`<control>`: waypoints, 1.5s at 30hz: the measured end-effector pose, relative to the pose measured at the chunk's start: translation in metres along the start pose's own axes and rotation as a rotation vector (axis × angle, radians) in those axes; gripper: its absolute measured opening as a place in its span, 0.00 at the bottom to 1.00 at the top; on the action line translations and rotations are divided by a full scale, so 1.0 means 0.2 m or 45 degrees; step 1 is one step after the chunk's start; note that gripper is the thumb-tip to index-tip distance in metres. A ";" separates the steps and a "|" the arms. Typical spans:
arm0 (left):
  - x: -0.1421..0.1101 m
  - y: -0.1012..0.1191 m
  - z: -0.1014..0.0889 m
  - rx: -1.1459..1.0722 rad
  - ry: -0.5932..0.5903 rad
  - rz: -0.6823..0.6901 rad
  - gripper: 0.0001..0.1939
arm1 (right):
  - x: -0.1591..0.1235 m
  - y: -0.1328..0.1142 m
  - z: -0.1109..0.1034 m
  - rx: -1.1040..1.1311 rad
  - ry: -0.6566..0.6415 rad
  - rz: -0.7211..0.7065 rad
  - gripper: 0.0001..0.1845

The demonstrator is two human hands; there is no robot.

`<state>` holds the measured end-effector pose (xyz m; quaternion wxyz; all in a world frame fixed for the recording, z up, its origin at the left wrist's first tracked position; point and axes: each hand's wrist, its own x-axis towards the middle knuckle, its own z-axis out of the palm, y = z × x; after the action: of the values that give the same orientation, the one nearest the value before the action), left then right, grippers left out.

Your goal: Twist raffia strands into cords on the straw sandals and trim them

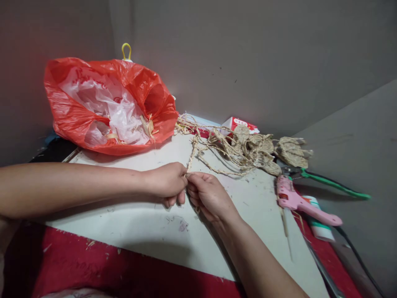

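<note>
My left hand (170, 182) and my right hand (208, 191) meet over the middle of the white board (124, 225). Both are closed, fingertips pinching a braided straw cord (191, 156) at nearly the same spot. From there the cord runs up and away, joining a tangle of twisted cords (214, 145) at the back. A short bit of cord hangs below my right fingers. Several coiled, woven straw pieces (263, 145) lie to the right of the tangle. What sits inside my fists is hidden.
A red plastic bag (71, 120) holding white plastic stands at the back left. On the right lie a pink glue gun (297, 200), green-handled pliers (335, 184) and a white-and-teal tube (321, 229). A red-and-white box (237, 123) rests by the grey wall. Red cloth (93, 265) shows below the board.
</note>
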<state>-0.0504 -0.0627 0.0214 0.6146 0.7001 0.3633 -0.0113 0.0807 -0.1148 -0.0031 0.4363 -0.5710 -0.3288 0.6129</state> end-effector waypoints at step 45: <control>0.07 -0.10 -0.08 0.034 0.149 0.314 0.10 | 0.03 -0.01 -0.13 -0.369 -0.301 -0.105 0.14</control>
<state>-0.0573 -0.0426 0.0012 0.5796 0.7471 0.3097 0.1002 0.1070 -0.1109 -0.0066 0.3327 -0.5378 -0.4857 0.6034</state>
